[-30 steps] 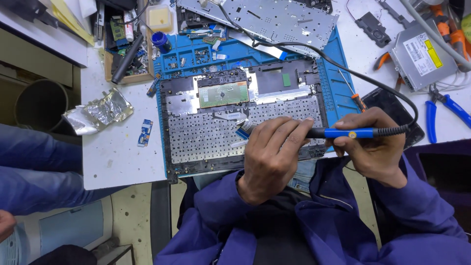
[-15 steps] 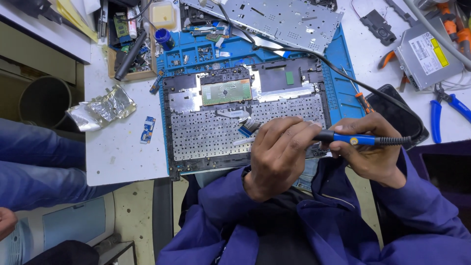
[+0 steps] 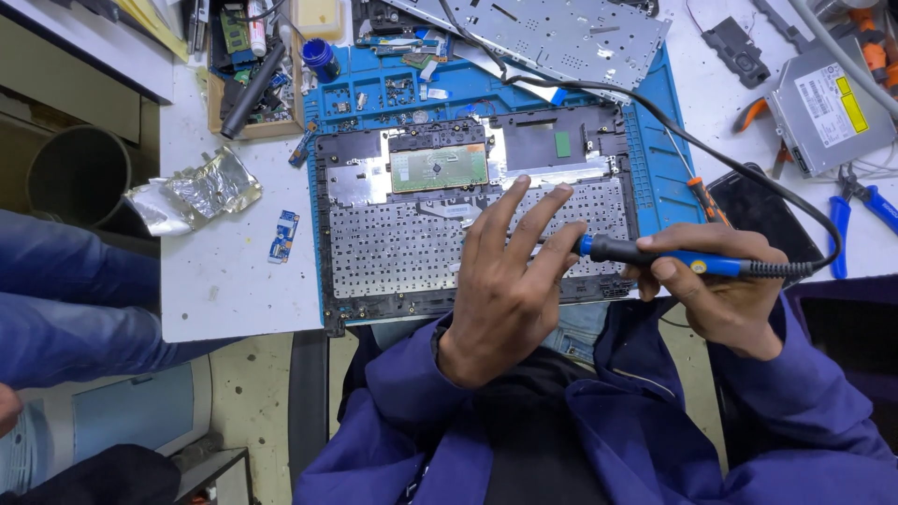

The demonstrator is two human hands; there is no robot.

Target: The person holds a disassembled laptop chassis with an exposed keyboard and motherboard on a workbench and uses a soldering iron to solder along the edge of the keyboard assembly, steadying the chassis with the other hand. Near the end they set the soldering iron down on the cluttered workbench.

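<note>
my left hand (image 3: 505, 290) lay spread flat on the laptop keyboard back (image 3: 412, 243). at three o'clock, touching its fingers, my right hand (image 3: 720, 290) gripped the blue soldering iron (image 3: 673, 257), tip hidden.

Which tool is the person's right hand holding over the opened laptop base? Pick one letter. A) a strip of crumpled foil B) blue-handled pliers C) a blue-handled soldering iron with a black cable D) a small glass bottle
C: the right hand grips a blue-handled soldering iron with a black cable trailing from its end, its tip hidden behind the left hand, above the laptop base.
</note>
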